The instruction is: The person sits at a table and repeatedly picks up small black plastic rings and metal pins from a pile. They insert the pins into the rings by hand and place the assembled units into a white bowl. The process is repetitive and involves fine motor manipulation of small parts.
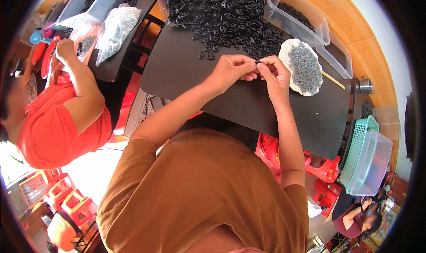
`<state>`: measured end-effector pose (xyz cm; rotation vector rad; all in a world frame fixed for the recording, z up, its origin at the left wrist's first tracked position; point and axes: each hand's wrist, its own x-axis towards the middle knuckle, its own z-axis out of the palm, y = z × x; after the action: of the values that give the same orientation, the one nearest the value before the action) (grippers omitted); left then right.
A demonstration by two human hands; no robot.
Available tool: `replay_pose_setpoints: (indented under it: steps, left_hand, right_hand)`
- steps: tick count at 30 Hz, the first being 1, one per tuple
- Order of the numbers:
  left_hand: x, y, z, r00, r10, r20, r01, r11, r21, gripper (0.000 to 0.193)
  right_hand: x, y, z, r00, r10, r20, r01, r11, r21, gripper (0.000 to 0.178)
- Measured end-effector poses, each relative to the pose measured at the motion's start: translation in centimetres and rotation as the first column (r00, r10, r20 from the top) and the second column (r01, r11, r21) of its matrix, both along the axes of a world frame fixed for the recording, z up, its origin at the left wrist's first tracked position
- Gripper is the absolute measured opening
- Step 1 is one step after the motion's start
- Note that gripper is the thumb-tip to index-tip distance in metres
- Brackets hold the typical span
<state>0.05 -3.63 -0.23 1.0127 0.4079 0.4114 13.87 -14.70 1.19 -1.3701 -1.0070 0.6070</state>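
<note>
My left hand [231, 72] and my right hand [275, 75] meet above the dark table [177, 66], fingertips pinched together. Between them sits a small black piece [257, 62], mostly covered by the fingers; its exact shape cannot be made out. Just beyond the hands spreads a big heap of black oval pieces with two holes [217, 13], a few lying loose at its near edge. Close to my right hand is a white plate with a wavy rim [293, 88], heaped with tiny grey pieces [305, 69].
A thin wooden stick [333, 81] pokes out from beside the plate. Clear plastic bins [306, 31] flank the heap. At right are a metal cup [365, 85] and a green basket [355, 155]. A co-worker in red [66, 124] works at the left table, near a plastic bag [117, 29].
</note>
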Motion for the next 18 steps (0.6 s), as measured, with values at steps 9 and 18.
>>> replay_pose_setpoints:
  steps: [9,18]
  left_hand:
    - [-8.1,4.2,1.4,0.873,0.487,0.040,-0.162,0.211,0.964,0.014]
    - [-9.4,7.1,1.2,0.891,0.448,-0.079,0.035,0.107,0.994,0.021]
  right_hand:
    - [-1.2,0.2,-0.1,0.966,0.028,0.257,-0.011,0.998,-0.066,0.008]
    - [-2.2,0.4,-0.3,0.905,0.129,0.406,-0.108,0.991,-0.073,0.009]
